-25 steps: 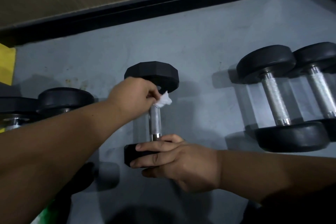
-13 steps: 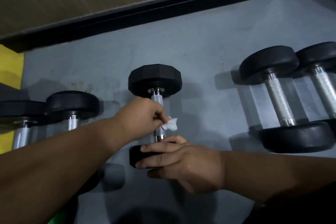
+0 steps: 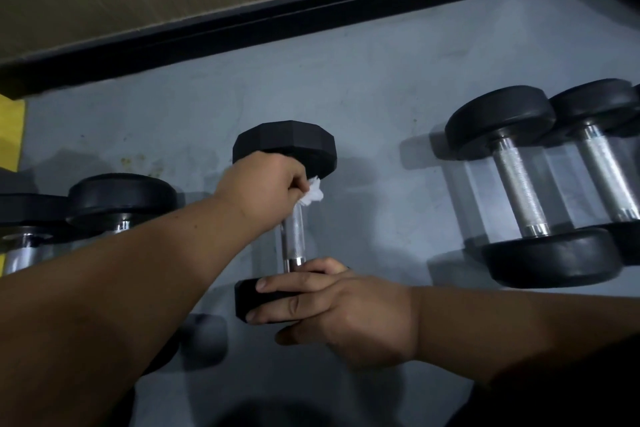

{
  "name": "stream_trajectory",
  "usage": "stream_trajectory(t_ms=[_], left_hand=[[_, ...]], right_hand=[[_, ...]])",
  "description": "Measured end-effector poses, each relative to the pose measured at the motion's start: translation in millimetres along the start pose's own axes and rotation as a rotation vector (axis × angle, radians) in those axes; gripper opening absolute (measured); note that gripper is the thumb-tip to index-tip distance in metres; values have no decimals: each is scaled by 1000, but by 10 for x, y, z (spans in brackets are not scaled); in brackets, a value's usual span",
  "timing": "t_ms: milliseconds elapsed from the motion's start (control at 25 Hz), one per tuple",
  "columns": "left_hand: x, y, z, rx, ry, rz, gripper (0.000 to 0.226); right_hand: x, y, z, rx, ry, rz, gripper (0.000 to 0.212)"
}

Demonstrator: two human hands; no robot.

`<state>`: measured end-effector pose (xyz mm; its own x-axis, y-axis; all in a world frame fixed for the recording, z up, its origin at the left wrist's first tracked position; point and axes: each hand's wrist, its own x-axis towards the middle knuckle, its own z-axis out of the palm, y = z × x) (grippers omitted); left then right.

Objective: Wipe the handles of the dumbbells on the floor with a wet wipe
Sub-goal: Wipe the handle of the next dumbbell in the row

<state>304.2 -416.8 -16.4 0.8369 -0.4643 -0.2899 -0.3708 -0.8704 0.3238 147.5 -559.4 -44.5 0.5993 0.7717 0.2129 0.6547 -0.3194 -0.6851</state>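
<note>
The left hand (image 3: 263, 187) is curled round the top of the metal handle (image 3: 293, 236) of the middle dumbbell (image 3: 285, 146), with a crumpled white wet wipe (image 3: 313, 193) pinched against the bar; a tuft of the wipe sticks out to the right of the knuckles, just under the far black head. The right hand (image 3: 332, 308) lies over the near head (image 3: 252, 298) of the same dumbbell, fingers fairly straight across its top and front edge and the thumb tip beside the bottom of the bar, steadying it rather than wrapping it. The dumbbell lies on the grey floor (image 3: 374, 107), its bar running away from the person

To the right, well apart, two bigger round-headed dumbbells (image 3: 519, 191) sit side by side and touching, their bars bare. To the left, partly behind the left forearm, two more dumbbells (image 3: 119, 199) lie close together. A black skirting board (image 3: 263, 21) runs along the back under a tan wall, and a yellow strip (image 3: 10, 128) shows at the left edge
</note>
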Motion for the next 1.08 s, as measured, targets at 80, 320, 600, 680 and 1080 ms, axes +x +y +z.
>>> stream_trajectory(t_ms=[80, 320, 600, 680, 1080], left_hand=[[86, -28, 6, -21, 52, -12, 14], [5, -166, 116, -257, -6, 17, 17], [-337, -105, 92, -275, -253, 61, 7], [-415, -81, 54, -294, -359, 69, 9], [-487, -117, -74, -161, -459, 169, 13]], right_hand=[[-1, 8, 4, -7, 0, 7, 28], [-12, -10, 0, 42, 16, 17, 23], [20, -41, -7, 4, 6, 17, 17], [30, -51, -6, -20, -2, 18, 17], [157, -117, 38, -63, -15, 48, 13]])
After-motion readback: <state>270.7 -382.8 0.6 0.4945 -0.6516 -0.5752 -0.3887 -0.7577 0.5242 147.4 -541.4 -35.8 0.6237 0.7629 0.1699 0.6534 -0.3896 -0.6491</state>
